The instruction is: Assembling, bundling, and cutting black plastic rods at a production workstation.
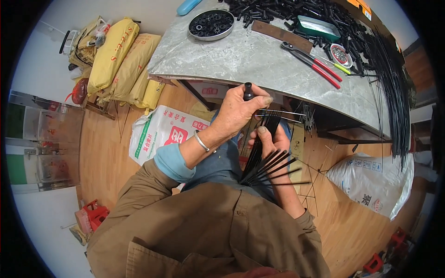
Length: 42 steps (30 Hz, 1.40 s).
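Note:
My left hand (231, 111) is closed around a short black plastic tube (248, 91), whose rounded end stands up between thumb and fingers. Just right of it, a bundle of black umbrella ribs (270, 123) runs down over my lap. Closed around that bundle is my right hand (276, 140), its thumb pressed along the ribs. Below this hand the loose rib ends (278, 169) fan out to the right. Thin silvery rods (287, 113) cross between my hands and stick out rightward. How the ribs meet the tube is hidden behind my left fingers.
Ahead stands a grey marble-patterned table (199, 60) with pliers (324, 69), a rusty metal bar (282, 37), a round tin (213, 38) of black rings and piled black tubes (273, 9). Long black rods (391, 92) hang over its right edge. Sacks (113, 58) lean at left.

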Tool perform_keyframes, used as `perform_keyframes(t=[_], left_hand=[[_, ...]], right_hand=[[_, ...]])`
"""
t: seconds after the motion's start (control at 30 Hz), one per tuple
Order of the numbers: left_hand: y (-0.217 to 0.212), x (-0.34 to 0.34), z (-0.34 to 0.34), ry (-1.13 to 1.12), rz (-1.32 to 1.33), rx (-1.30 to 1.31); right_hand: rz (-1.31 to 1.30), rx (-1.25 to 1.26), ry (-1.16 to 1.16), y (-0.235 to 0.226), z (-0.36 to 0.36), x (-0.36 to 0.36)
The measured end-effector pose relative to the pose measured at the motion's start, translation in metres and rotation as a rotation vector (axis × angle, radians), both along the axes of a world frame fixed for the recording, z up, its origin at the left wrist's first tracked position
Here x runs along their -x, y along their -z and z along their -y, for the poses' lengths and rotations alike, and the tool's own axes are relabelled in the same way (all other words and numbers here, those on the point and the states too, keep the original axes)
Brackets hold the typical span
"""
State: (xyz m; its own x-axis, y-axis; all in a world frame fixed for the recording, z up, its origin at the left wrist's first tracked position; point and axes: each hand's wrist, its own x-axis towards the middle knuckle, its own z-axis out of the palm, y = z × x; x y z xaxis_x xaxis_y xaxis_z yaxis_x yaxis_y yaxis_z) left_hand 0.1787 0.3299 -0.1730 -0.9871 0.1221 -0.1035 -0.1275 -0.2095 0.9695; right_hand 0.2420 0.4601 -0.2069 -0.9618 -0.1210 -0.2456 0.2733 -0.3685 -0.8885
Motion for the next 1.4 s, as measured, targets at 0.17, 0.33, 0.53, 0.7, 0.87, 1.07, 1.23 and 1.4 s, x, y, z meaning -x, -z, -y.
perform_keyframes(t=[0.17, 0.33, 0.53, 0.7, 0.87, 1.07, 1.23, 1.4], left_hand=[[-0.003, -0.004, 0.002, -0.042, -0.041, 0.046], [-0.012, -0.007, -0.003, -0.073, 0.031, 0.029], [-0.007, -0.015, 0.012, 0.035, 0.07, 0.134], [0.001, -0.015, 0.011, 0.023, 0.018, 0.156], [-0.001, -0.021, 0.012, 0.008, 0.102, 0.098], [0.008, -0.026, 0.007, 0.044, 0.174, 0.042], [0.016, -0.026, 0.005, 0.01, 0.182, -0.073], [0.016, -0.027, 0.006, -0.007, 0.189, -0.075]], right_hand=[[-0.044, -0.033, 0.032, -0.004, 0.001, 0.001], [-0.027, -0.057, 0.066, -0.011, -0.002, 0.002], [0.004, -0.032, 0.07, -0.008, -0.003, 0.003], [0.006, -0.003, 0.047, -0.006, -0.004, 0.003], [0.002, 0.007, 0.049, -0.003, -0.002, 0.004], [-0.049, 0.027, 0.071, 0.0, -0.001, 0.005], [-0.128, -0.004, 0.026, 0.001, -0.005, 0.008], [-0.161, -0.189, -0.123, -0.011, -0.016, 0.016]])
